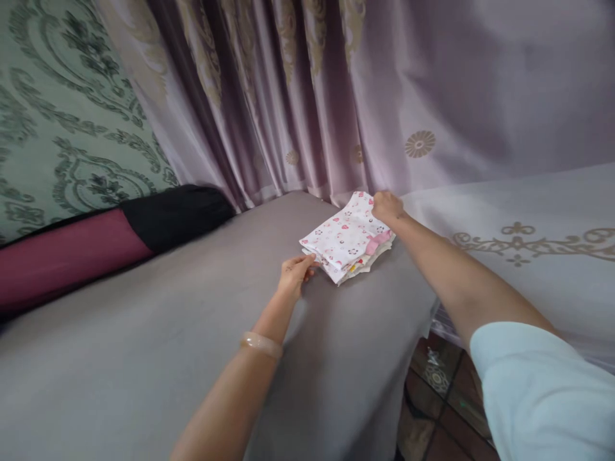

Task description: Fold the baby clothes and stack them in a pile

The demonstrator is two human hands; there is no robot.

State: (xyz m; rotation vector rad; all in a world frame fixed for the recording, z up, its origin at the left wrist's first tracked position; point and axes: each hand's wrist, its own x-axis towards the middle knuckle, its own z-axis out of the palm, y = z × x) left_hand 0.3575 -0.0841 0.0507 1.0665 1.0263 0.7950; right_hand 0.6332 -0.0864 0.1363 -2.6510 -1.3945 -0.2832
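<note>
From here, my left hand (292, 274) pinches a corner of the folded heart-print cloth (342, 232) on the bed (144, 339); my right hand (388, 206) curls at its far edge, fingertips hidden, grip uncertain. Uneven pulling could skew its layers.

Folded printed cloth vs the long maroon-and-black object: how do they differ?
Look: the folded printed cloth is white with small pink prints; the long maroon-and-black object shows plain blocks of colour.
Size: the cloth is a small, flattish pile; the object is far longer, running out of frame.
Contact: the left hand and right hand are at the cloth; neither touches the object.
Shared: both lie on grey fabric.
</note>
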